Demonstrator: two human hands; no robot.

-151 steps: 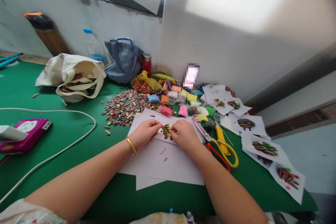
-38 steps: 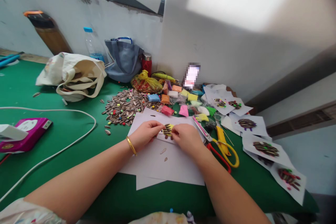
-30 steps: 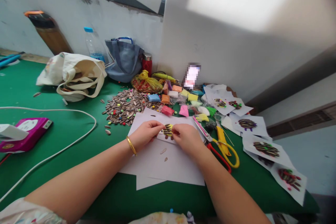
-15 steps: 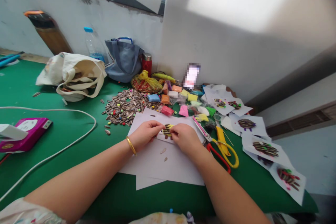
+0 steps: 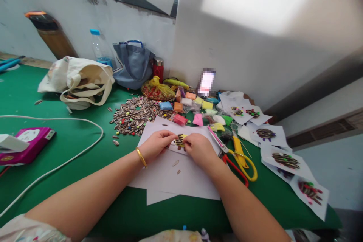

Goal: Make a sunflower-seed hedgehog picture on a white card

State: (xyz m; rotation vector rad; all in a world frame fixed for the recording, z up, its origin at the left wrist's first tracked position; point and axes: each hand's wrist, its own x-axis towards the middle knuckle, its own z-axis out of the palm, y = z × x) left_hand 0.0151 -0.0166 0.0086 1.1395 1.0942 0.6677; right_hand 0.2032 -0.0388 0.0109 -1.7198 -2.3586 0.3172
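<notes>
A small hedgehog figure [image 5: 179, 140] of yellow clay and striped sunflower seeds lies on a white paper card between my hands. My left hand [image 5: 157, 144] is closed in a pinch at the card's left edge, thumb and forefinger close to the figure. At the right side of the yellow clay, my right hand [image 5: 200, 150] has its fingers pressed together; whatever is in them is hidden. Beneath both hands are larger white paper sheets [image 5: 184, 181], with two loose sunflower seeds [image 5: 176, 163] just below the card.
A heap of sunflower seeds [image 5: 136, 115] lies behind my left hand, with colored clay packets [image 5: 180, 119] to its right. Scissors [image 5: 241, 159] and a yellow cutter [image 5: 239, 151] lie right of my right hand. Finished seed pictures [image 5: 286, 160] line the right edge. A white cable [image 5: 76, 151] curves at left.
Both hands stay at the small card with hardly any movement. The whole view has shifted very slightly.
</notes>
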